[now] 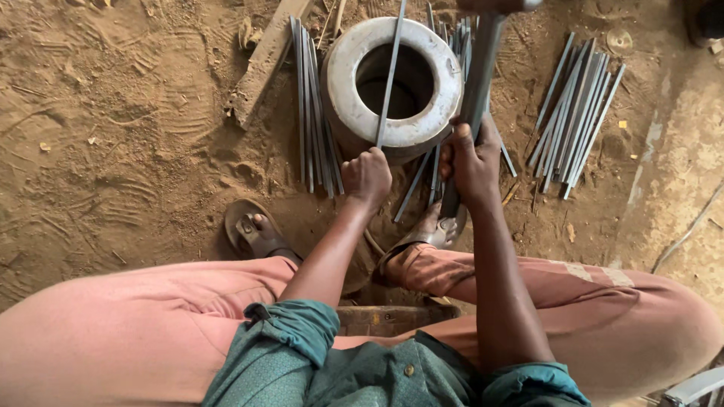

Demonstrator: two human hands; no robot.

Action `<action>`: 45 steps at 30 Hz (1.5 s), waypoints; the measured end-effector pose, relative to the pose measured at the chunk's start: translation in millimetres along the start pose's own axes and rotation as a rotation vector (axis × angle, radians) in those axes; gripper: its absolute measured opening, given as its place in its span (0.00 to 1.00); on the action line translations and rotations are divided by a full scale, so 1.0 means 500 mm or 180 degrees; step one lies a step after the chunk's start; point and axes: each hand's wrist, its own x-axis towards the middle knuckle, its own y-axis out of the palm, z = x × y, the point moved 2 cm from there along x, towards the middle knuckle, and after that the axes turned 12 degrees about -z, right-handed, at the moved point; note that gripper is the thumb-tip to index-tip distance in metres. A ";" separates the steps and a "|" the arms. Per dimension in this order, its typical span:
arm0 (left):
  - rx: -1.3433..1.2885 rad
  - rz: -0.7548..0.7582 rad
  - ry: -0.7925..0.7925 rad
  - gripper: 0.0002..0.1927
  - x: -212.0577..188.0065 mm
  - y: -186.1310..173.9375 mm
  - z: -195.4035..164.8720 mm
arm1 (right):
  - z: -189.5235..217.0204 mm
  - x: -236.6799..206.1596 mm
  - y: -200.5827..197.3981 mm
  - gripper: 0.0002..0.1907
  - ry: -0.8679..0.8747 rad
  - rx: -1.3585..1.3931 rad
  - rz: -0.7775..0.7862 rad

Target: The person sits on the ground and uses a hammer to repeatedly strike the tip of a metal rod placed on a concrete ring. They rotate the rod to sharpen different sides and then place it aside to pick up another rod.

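My left hand (367,175) grips the near end of a thin grey metal strip (391,75) that lies across the opening of a thick white metal ring (445,90) standing on the sandy ground. My right hand (471,162) is closed around a thick dark metal bar (481,68) raised upright just right of the ring, its top end running out of view. Both hands sit at the ring's near edge, side by side.
Bundles of similar grey strips lie left of the ring (313,113) and at the right (575,113). A wooden plank (264,64) lies at the back left. My sandalled feet (256,230) rest on the sand; a low wooden seat (388,318) is under me.
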 end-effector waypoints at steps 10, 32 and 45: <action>0.0217 0.0022 0.0068 0.07 0.002 0.004 -0.011 | -0.083 0.013 0.065 0.19 0.0631 -0.1732 0.0170; -0.1971 0.0963 -0.1490 0.20 -0.027 -0.010 0.024 | -0.084 0.055 0.052 0.21 -0.0112 -0.0639 -0.0312; -0.4084 0.1680 -0.2270 0.16 -0.060 0.075 0.064 | -0.048 0.024 0.041 0.20 -0.0343 -0.0137 -0.0151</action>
